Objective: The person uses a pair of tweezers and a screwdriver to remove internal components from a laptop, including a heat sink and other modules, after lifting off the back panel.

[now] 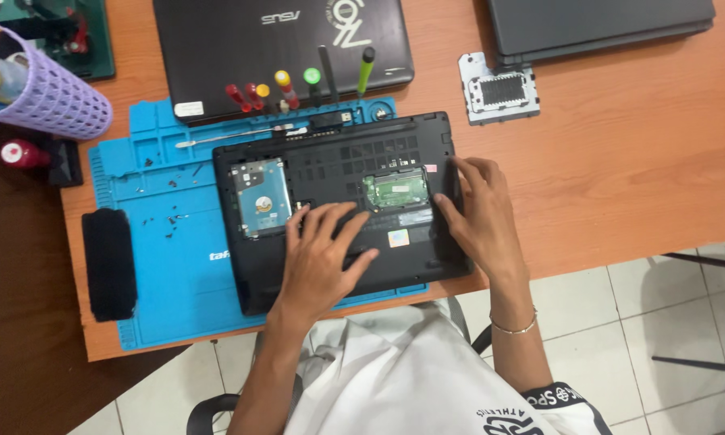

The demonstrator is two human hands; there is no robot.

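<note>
You have a single view, from the camera on your head, looking almost straight down over your chest onto the desk point(620, 161) at about arm's reach. It faces away from your body, so the far edge of the desk runs along the top of the frame and your lap and the tiled floor point(668, 322) fill the bottom. The upturned laptop point(338, 209) sits near the middle, with your left hand point(322, 258) and right hand point(475, 213) coming up from below.

The person is wearing a white short-sleeved shirt point(411, 379) with black printed sleeve trim. A thin silver bracelet point(514, 329) is circling the right wrist.
</note>
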